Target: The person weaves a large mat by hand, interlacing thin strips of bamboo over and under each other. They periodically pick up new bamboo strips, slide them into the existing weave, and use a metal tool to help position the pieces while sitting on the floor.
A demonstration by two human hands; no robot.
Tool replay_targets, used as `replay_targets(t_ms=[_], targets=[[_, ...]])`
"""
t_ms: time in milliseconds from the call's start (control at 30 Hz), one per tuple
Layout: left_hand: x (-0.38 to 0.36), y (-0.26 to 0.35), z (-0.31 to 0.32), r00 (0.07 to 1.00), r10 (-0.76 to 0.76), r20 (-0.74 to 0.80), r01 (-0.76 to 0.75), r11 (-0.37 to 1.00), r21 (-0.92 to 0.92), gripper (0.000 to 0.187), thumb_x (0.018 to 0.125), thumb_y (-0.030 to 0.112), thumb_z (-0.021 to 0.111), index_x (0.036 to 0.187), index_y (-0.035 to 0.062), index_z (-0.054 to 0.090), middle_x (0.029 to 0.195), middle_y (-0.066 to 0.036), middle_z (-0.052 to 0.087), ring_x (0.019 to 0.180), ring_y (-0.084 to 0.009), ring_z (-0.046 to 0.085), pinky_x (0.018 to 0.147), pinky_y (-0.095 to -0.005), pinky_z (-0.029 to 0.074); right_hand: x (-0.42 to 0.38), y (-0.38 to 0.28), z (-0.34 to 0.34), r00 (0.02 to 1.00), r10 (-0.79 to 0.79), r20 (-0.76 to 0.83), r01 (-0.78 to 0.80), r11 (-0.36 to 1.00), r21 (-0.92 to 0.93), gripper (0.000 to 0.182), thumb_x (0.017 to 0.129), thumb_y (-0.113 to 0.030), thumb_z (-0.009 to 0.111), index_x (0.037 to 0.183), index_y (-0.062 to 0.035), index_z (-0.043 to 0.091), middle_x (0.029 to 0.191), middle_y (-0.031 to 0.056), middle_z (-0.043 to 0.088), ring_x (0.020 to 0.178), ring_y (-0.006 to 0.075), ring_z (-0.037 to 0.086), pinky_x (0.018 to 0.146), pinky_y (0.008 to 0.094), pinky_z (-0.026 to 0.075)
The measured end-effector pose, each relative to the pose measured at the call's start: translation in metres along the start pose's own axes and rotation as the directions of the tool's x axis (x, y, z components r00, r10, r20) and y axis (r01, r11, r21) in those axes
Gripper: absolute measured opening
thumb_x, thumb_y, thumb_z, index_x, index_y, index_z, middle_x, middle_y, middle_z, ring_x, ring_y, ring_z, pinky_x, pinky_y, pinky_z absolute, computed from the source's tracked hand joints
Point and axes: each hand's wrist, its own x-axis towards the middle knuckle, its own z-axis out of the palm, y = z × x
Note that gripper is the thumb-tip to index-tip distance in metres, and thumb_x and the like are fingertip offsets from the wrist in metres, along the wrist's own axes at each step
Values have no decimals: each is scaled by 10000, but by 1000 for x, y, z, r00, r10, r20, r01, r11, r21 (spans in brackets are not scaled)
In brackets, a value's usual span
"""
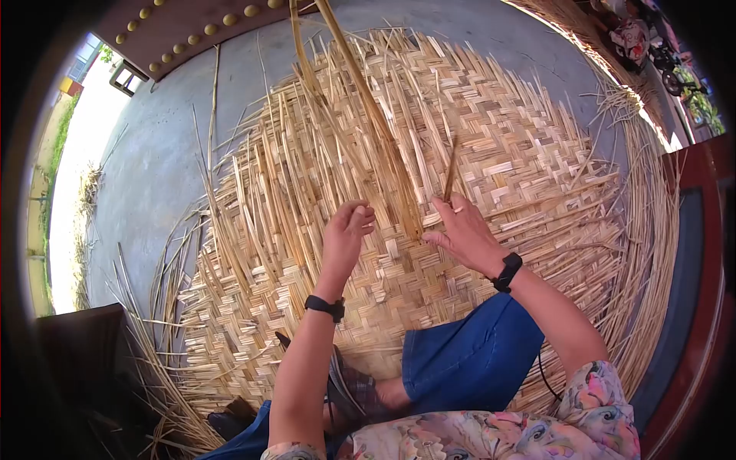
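A large woven mat of flat, pale split strips lies on the floor under both hands. My left hand is just above the mat's middle, its fingers curled in; whether anything is inside them is hidden. My right hand is closed around the lower end of a short, thin brown strip, which points up and away. Between the hands, long tan strips run from the far edge to the mat's middle, their near ends close to my right thumb. Unwoven strip ends stick out at the left.
Loose strips are heaped along the right edge, with more at the lower left. A dark panel with round yellow studs stands at the far left on the grey floor. My blue-trousered leg rests on the mat.
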Motion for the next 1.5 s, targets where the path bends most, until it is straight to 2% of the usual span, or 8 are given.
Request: replay_targets(t_ms=[100, 267, 567, 867, 967, 1067, 1200, 1500], targets=[[-52, -7, -17, 844, 402, -353, -68, 736, 674, 398, 1044, 167, 555, 1378, -41, 496, 1299, -224, 605, 1209, -341, 614, 986, -424, 532, -24, -5, -22, 937, 282, 207, -321, 928, 189, 549, 954, -331, 655, 1356, 16, 512, 1042, 212, 643, 1064, 390, 621, 888, 486, 494], [-82, -79, -2, 970, 227, 81, -137, 245, 960, 983, 953, 540, 616, 1581, -81, 183, 1670, -266, 159, 1572, -386, 104, 1255, -553, 114, 6, 0, 0, 998, -2, -57, 2, 1000, -12, 331, 929, -199, 640, 1223, -47, 622, 917, 119, 685, 1043, 346, 634, 862, 481, 502], [-84, -85, 2, 954, 283, 99, -138, 121, 983, 928, 988, 560, 537, 1575, -79, 208, 1643, -310, 196, 1550, -428, 156, 1246, -559, 139, 70, 6, 4, 858, 125, 498, -61, 988, -143, 193, 879, -257, 673, 1013, -122, 711, 967, 166, 703, 984, 352, 674, 819, 503, 524], [-93, -35, 18, 1000, -2, 11, -11, -2, 1000, 866, 926, 374, 709, 1539, -68, 288, 1401, -319, 505, 1337, -423, 476, 1094, -556, 390, 7, 51, -23, 980, 48, 191, -24, 991, -129, 115, 818, -151, 694, 894, -64, 691, 826, 148, 720, 828, 360, 711, 691, 485, 537], [-64, 34, 91, 985, 68, 160, -174, 418, 892, 690, 905, 268, 742, 1415, -94, 450, 1214, -278, 613, 1161, -374, 589, 945, -489, 498, 3, 73, -36, 988, -26, 153, 70, 955, -290, 166, 800, -205, 722, 872, -65, 669, 807, 146, 716, 821, 364, 709, 699, 498, 525], [-1, -8, 149, 896, 292, 333, -407, 244, 880, 412, 956, 217, 673, 1250, -61, 594, 1152, -226, 663, 1049, -330, 647, 840, -418, 545, 15, 1, -70, 905, -406, -128, 312, 838, -448, 61, 804, -160, 665, 856, -152, 697, 852, 34, 673, 963, 236, 655, 916, 389, 480], [29, -34, 106, 982, -191, 10, 191, 981, 34, 272, 1043, 190, 549, 1078, -40, 689, 939, -116, 703, 799, -208, 693, 720, -318, 566, 23, 29, -73, 895, -414, -163, 371, 896, -244, 228, 839, -52, 624, 1037, -149, 680, 1025, 82, 630, 1019, 263, 623, 907, 398, 468], [31, -11, 130, 914, 98, 394, -357, 654, 666, 268, 893, 191, 711, 1059, -19, 693, 971, -225, 692, 903, -394, 664, 800, -405, 540, 75, 84, 9, 932, 133, 338, -267, 881, 391, 206, 910, -104, 589, 1051, 46, 575, 938, 230, 641, 837, 331, 670, 724, 455, 539]])
